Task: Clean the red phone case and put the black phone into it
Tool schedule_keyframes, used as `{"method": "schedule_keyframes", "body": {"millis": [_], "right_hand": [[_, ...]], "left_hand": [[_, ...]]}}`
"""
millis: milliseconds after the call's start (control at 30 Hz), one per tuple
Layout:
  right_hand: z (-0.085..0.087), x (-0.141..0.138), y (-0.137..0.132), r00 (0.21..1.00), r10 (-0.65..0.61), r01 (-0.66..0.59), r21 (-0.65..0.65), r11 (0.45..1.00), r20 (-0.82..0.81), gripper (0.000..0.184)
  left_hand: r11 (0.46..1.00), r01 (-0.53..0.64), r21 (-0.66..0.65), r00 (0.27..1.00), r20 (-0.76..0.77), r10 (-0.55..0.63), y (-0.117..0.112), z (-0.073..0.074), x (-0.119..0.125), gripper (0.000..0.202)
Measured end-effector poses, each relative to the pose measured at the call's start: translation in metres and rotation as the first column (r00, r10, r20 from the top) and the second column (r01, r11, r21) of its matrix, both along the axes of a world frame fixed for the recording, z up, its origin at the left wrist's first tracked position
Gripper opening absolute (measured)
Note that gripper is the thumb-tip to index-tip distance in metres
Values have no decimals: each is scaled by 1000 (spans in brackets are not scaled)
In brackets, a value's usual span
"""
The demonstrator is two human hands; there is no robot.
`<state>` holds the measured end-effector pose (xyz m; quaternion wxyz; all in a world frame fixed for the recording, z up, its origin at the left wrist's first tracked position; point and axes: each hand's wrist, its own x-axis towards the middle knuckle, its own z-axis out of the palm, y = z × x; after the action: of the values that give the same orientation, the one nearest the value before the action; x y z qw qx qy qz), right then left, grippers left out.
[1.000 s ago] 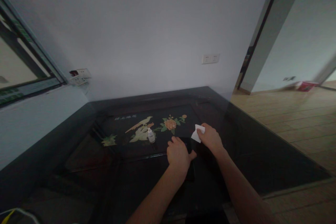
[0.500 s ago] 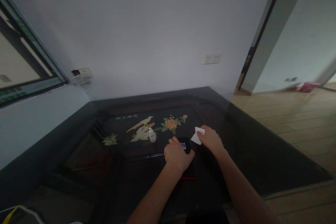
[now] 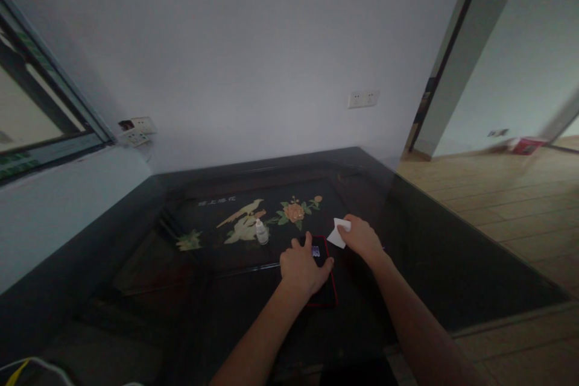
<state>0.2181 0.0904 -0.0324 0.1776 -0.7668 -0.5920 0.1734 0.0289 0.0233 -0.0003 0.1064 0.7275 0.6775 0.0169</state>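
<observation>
My left hand (image 3: 302, 268) lies palm-down over a black smartphone (image 3: 321, 251), with the fingers and thumb spread across it. The phone's screen shows small lit blue-white characters, and a thin red line edges it. My right hand (image 3: 360, 237) pinches a folded white wipe (image 3: 338, 233) just right of the phone, held above or against the dark tabletop. A small white dropper bottle (image 3: 261, 232) stands upright to the left of my hands, on a black lacquered table (image 3: 136, 241) inlaid with a bird and flowers.
A window (image 3: 36, 96) lies to the left and wall sockets (image 3: 363, 99) sit behind the table. A doorway (image 3: 479, 54) opens at the right over a wooden floor (image 3: 511, 193), with a red box (image 3: 525, 146) far off. A yellow-and-white cable (image 3: 27, 368) shows at the lower left.
The phone's screen has lit up since the earliest frame. My left hand has slid slightly left and down, uncovering more of the phone and its red edge. The wipe stays in my right hand.
</observation>
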Motion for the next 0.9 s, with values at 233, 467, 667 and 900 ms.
{"method": "schedule_keyframes", "body": {"millis": [233,467,667,900], "right_hand": [[-3,0,0,1000,-1,2,30,1000,-15,28],[-9,4,2,999,31,-27,133,991,-23,28],[-17,3,4,998,64,-59,236,970,-11,33],[-13,-8,5,972,167,-55,528,847,-167,34]], "left_hand": [[1000,-6,-10,999,47,6,1,2,6,101],[993,-118,16,979,166,114,6,-4,5,91],[992,-98,75,980,178,84,2,-7,4,77],[991,-113,69,951,297,87,-3,-1,5,71]]}}
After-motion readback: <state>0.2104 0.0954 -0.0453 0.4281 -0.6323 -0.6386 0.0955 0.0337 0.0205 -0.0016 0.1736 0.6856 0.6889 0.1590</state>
